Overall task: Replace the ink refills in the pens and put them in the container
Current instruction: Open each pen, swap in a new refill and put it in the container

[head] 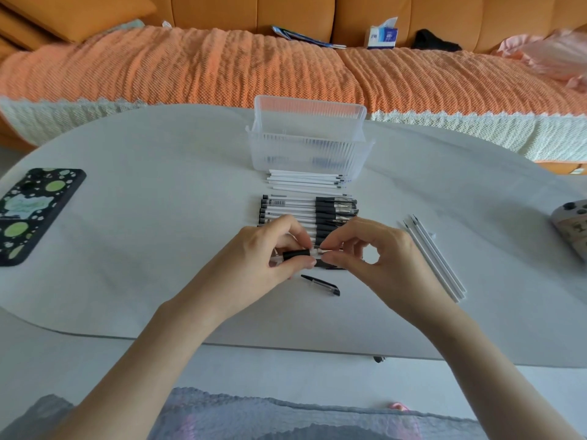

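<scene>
Pen (black grip, clear barrel) pinched between left hand and right hand.

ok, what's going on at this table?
Mid-refill: the left hand grips a black-gripped clear pen barrel, and the right hand pinches its other end. Beyond lie a row of white black-capped pens, loose white refills and a clear ribbed plastic container. A black pen cap lies near the hands.

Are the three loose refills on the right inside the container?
No, the three refills lie flat on the table, to the right of the right hand and apart from the container.
</scene>
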Tool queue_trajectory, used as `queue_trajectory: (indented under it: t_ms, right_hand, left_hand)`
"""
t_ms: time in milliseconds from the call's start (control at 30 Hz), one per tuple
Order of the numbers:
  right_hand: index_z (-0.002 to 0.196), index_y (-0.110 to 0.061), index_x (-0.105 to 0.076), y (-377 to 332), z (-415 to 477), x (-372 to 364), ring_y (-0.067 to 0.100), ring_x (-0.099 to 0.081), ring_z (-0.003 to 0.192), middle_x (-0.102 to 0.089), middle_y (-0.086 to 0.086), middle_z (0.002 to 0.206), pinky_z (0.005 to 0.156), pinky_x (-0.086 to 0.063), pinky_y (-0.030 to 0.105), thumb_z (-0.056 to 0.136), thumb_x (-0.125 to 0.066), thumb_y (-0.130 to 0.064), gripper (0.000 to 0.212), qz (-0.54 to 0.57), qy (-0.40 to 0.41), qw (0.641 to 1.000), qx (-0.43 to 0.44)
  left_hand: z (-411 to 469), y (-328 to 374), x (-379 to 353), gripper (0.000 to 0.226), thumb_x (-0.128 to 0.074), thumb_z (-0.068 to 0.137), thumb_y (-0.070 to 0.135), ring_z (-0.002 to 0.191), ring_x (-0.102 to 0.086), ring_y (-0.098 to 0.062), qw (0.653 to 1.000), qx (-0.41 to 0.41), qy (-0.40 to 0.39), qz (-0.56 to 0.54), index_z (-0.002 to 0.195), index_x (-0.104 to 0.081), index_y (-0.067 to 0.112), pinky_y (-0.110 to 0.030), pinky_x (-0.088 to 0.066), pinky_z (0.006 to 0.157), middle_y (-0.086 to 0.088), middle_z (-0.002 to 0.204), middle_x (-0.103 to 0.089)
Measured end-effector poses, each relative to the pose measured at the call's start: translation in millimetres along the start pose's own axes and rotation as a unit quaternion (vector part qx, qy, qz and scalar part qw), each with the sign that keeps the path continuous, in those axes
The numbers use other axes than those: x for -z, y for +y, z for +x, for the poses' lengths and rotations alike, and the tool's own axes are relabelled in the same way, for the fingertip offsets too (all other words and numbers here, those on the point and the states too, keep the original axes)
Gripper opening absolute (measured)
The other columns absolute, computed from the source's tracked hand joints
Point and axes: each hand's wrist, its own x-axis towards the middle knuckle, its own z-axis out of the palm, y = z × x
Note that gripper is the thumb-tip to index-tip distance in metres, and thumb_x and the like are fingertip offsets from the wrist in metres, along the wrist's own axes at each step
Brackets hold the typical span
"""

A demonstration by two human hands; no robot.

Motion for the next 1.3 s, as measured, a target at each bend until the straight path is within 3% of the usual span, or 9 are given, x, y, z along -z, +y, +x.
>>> queue_trajectory:
  t_ms: [100, 267, 533, 700, 900, 1000, 1167, 1300]
  right_hand:
    - [0.082, -0.016, -0.067, 4.3, 0.2, -4.7, 0.013, -0.053, 0.067, -0.062, -0.009, 0.075, 0.062, -0.042, 0.017, 0.084, -0.067, -0.017, 0.002, -0.026, 0.003, 1.0, 0.008]
    - [0.085, -0.023, -0.063, 6.6, 0.2, -6.6, 0.006, -0.053, 0.07, -0.057, -0.019, 0.077, 0.061, -0.043, 0.022, 0.087, -0.052, -0.038, 0.019, -0.109, -0.002, 0.993, 0.034]
    - [0.083, -0.013, -0.07, 4.7, 0.0, -7.8, -0.001, -0.051, 0.065, -0.061, -0.01, 0.072, 0.061, -0.04, 0.012, 0.078, -0.067, -0.016, 0.006, -0.047, 0.018, 0.997, 0.058]
    - [0.081, -0.022, -0.07, 4.9, -0.4, -7.6, 0.0, -0.055, 0.068, -0.063, -0.015, 0.069, 0.061, -0.038, 0.011, 0.083, -0.061, -0.032, 0.014, -0.06, 0.018, 0.998, 0.03]
    - [0.08, -0.026, -0.063, 3.0, -0.4, -5.5, 0.001, -0.054, 0.065, -0.061, -0.017, 0.066, 0.059, -0.041, 0.018, 0.089, -0.043, -0.045, 0.029, -0.083, -0.025, 0.996, 0.004]
    - [0.083, -0.026, -0.06, 4.0, 0.2, -7.3, 0.003, -0.053, 0.072, -0.061, -0.017, 0.074, 0.064, -0.043, 0.024, 0.09, -0.041, -0.041, 0.026, -0.113, -0.042, 0.993, -0.011]
    - [0.081, -0.02, -0.068, 5.1, 1.9, -1.4, 0.007, -0.055, 0.067, -0.059, -0.022, 0.068, 0.06, -0.04, 0.015, 0.084, -0.061, -0.027, 0.01, -0.047, -0.005, 0.999, 0.007]
    - [0.081, -0.021, -0.066, 6.0, 0.8, -1.2, 0.01, -0.054, 0.067, -0.059, -0.018, 0.069, 0.059, -0.04, 0.017, 0.087, -0.059, -0.028, 0.012, -0.048, 0.0, 0.999, 0.013]
  left_hand:
    - [-0.5, 0.3, 0.1, 0.019, -0.072, 0.081, 0.022, 0.059, -0.063, -0.007, 1.0, 0.004, -0.002, -0.023, 0.084, -0.054, 0.019, -0.009, -0.046, 0.066, 0.022, 0.076, -0.069]
    - [-0.9, 1.5, 1.3, 0.016, -0.067, 0.084, 0.023, 0.059, -0.061, -0.008, 0.999, 0.006, -0.026, -0.042, 0.086, -0.054, 0.015, -0.009, -0.044, 0.065, 0.013, 0.078, -0.071]
    - [-1.2, 2.8, 0.8, 0.012, -0.064, 0.085, 0.023, 0.056, -0.057, -0.005, 0.998, -0.008, -0.033, -0.05, 0.085, -0.053, 0.017, -0.011, -0.043, 0.061, 0.014, 0.076, -0.07]
    - [-1.4, 3.2, 1.2, 0.021, -0.073, 0.078, 0.018, 0.068, -0.061, 0.008, 0.999, -0.02, 0.0, -0.035, 0.079, -0.053, 0.024, -0.012, -0.048, 0.07, 0.018, 0.079, -0.069]
    - [-1.3, 4.2, -0.9, 0.026, -0.073, 0.077, 0.018, 0.081, -0.064, 0.008, 0.999, -0.047, 0.021, -0.016, 0.078, -0.051, 0.03, -0.016, -0.051, 0.079, 0.017, 0.086, -0.069]
    - [0.6, 3.6, -0.8, 0.032, -0.074, 0.077, 0.016, 0.077, -0.062, 0.013, 0.999, -0.04, 0.017, -0.019, 0.076, -0.047, 0.034, -0.013, -0.05, 0.075, 0.022, 0.084, -0.066]
    - [1.0, 1.6, -1.5, 0.028, -0.074, 0.076, 0.017, 0.074, -0.061, 0.012, 0.999, -0.03, 0.012, -0.02, 0.078, -0.05, 0.03, -0.011, -0.049, 0.074, 0.019, 0.084, -0.067]
    - [0.7, -0.9, 1.1, 0.024, -0.075, 0.075, 0.024, 0.076, -0.063, 0.001, 1.0, -0.016, 0.004, 0.003, 0.096, -0.062, 0.023, -0.006, -0.044, 0.074, 0.016, 0.083, -0.068]
